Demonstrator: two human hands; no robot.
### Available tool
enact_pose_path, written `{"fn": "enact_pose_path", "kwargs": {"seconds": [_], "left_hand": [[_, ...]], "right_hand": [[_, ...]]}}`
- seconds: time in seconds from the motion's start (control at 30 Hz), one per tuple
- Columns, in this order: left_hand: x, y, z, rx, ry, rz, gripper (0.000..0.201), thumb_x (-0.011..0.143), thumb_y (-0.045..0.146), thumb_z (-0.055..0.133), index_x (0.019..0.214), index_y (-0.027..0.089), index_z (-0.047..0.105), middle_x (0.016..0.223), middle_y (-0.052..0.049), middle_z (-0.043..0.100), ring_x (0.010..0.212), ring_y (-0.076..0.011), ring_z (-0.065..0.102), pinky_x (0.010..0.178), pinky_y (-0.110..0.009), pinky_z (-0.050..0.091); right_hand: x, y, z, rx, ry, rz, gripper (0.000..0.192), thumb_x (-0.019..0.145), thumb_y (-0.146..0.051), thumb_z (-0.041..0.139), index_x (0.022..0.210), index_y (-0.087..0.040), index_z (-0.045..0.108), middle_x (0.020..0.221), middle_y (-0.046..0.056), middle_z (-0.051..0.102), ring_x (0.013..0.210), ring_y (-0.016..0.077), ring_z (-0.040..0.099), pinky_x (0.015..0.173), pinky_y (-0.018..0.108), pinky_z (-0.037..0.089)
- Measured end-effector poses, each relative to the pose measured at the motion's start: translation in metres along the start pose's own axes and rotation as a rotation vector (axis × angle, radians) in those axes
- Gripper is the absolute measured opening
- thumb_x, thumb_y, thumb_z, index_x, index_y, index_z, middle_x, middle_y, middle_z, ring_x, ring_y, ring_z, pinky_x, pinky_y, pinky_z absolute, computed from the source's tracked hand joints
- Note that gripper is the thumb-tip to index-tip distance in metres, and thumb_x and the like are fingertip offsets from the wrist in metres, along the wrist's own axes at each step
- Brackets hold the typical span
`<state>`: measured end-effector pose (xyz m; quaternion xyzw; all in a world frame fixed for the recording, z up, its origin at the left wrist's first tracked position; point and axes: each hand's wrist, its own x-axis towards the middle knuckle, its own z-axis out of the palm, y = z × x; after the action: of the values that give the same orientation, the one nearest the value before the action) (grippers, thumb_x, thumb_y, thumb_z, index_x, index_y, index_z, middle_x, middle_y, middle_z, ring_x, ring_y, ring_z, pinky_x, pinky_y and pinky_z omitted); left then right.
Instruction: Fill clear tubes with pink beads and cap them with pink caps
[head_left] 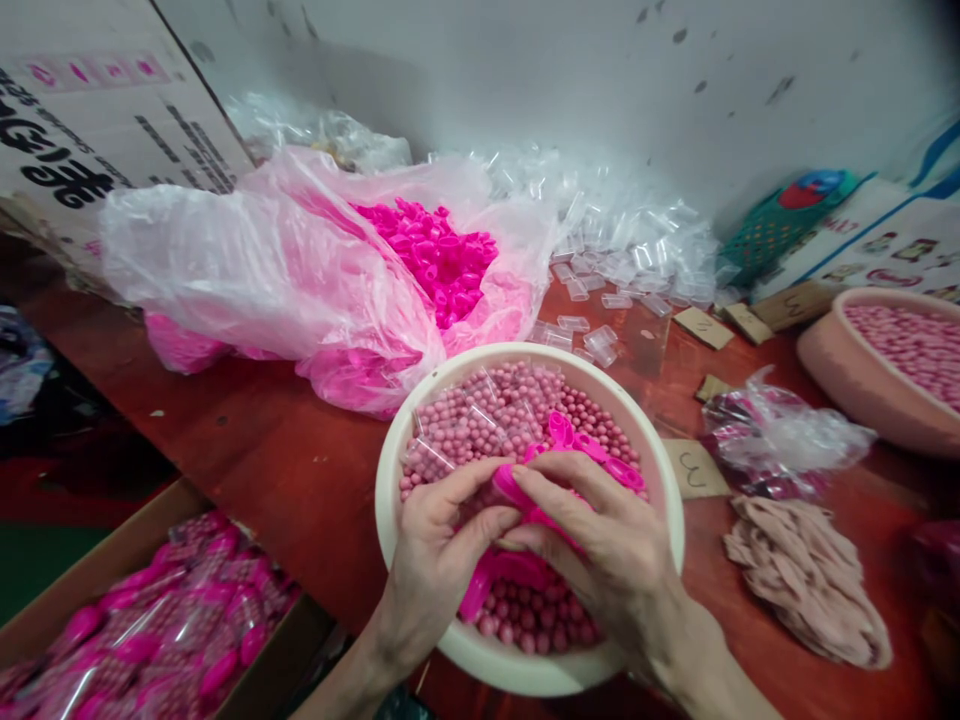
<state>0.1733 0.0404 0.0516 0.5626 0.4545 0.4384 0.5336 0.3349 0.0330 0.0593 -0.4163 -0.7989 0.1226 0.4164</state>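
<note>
Both hands meet over a white bowl [660, 500] of pink beads [517, 405] on the red worktop [300, 470] — the left hand [439, 555] and right hand [604, 545] each pinch one pink plastic piece [517, 492], grip pressed together, just above the beads.

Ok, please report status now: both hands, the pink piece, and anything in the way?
Left hand and right hand both grip bright pink plastic piece. Held over round white plastic bowl of small pink beads. Nothing in the way.
</note>
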Motion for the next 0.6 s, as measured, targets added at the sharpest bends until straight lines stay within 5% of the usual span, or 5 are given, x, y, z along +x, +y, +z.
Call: {"fn": "enact_pose_path", "kwargs": {"seconds": [0.33,0.43,0.6], "left_hand": [[-0.003,-0.004,-0.001,0.008,-0.016,0.018,0.029,0.079,0.013,0.063,0.106,0.024,0.069,0.096,0.001,0.073,0.084,-0.0144,0.068,0.079,-0.018,0.053],[0.000,-0.002,0.002,-0.013,0.008,-0.022,0.031,0.075,0.011,0.066,0.104,0.024,0.070,0.094,0.001,0.073,0.084,-0.0137,0.067,0.079,-0.017,0.052],[0.004,0.001,0.003,-0.286,-0.015,-0.294,0.031,0.069,0.015,0.074,0.099,0.020,0.071,0.081,0.001,0.073,0.072,-0.0116,0.065,0.065,-0.015,0.053]], "right_hand": [[-0.009,-0.002,0.005,-0.269,-0.030,-0.224,0.041,0.084,-0.010,0.058,0.123,-0.007,0.047,0.102,0.015,0.065,0.100,0.0245,0.060,0.086,0.035,0.054],[-0.012,-0.002,0.009,-0.271,-0.008,-0.147,0.042,0.084,-0.019,0.061,0.121,-0.006,0.046,0.105,0.017,0.063,0.104,0.0255,0.058,0.087,0.036,0.053],[-0.012,-0.004,0.020,-0.290,0.007,-0.002,0.058,0.086,-0.040,0.055,0.128,-0.005,0.037,0.107,0.018,0.061,0.100,0.0272,0.059,0.079,0.038,0.056]]}}
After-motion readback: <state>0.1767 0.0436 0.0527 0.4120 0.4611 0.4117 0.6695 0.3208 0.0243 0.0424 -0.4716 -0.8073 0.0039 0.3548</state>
